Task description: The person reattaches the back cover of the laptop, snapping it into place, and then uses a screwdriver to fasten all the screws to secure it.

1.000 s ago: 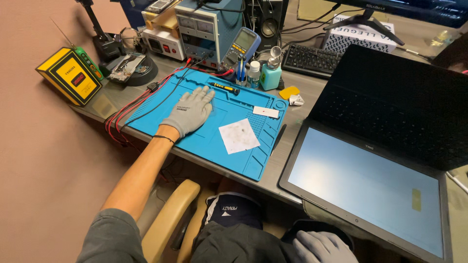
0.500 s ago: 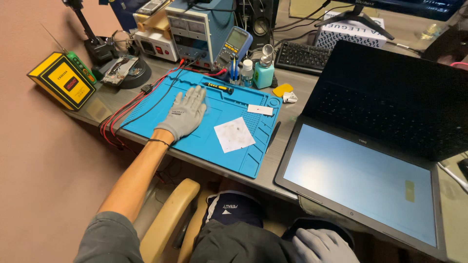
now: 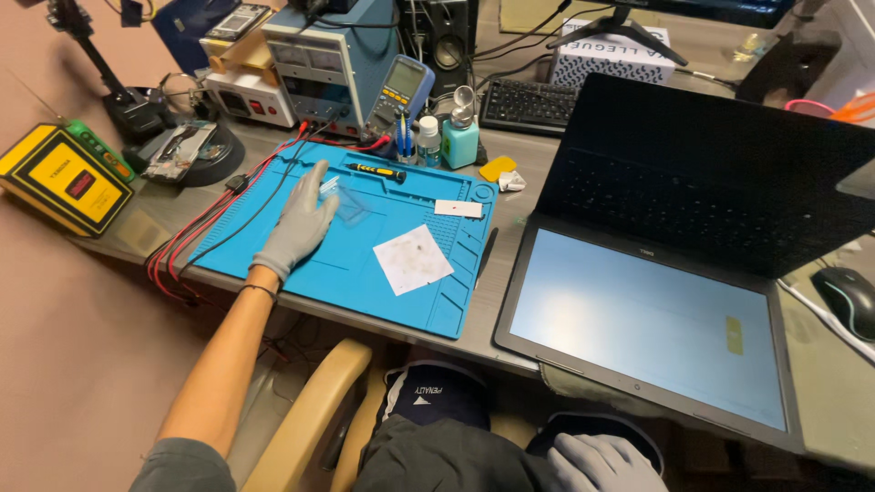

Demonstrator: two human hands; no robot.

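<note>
My left hand [image 3: 299, 225], in a grey glove, stands on its edge over the blue work mat [image 3: 428, 305]. Thumb and fingers pinch a small clear plastic bag [image 3: 352, 202] just above the mat. A square of white paper [image 3: 412, 259] lies to the right of that hand, and a small white label [image 3: 458, 209] lies beyond it. A black and yellow screwdriver [image 3: 375, 170] rests at the mat's far edge. My right hand [image 3: 597, 465], also gloved, lies on my lap at the bottom of the view with nothing in it.
An open laptop [image 3: 638, 319] lies on the desk to the right with its pale lid panel toward me. A mouse [image 3: 848, 296], keyboard [image 3: 529, 105], teal bottle [image 3: 462, 141], multimeter [image 3: 401, 91], bench power supply [image 3: 319, 64], yellow meter [image 3: 68, 178] and red and black leads [image 3: 196, 232] surround the mat.
My left hand lay flat on the mat; now it has turned onto its edge and lifted the clear plastic bag. The view has shifted slightly. My right hand stays on my lap.
</note>
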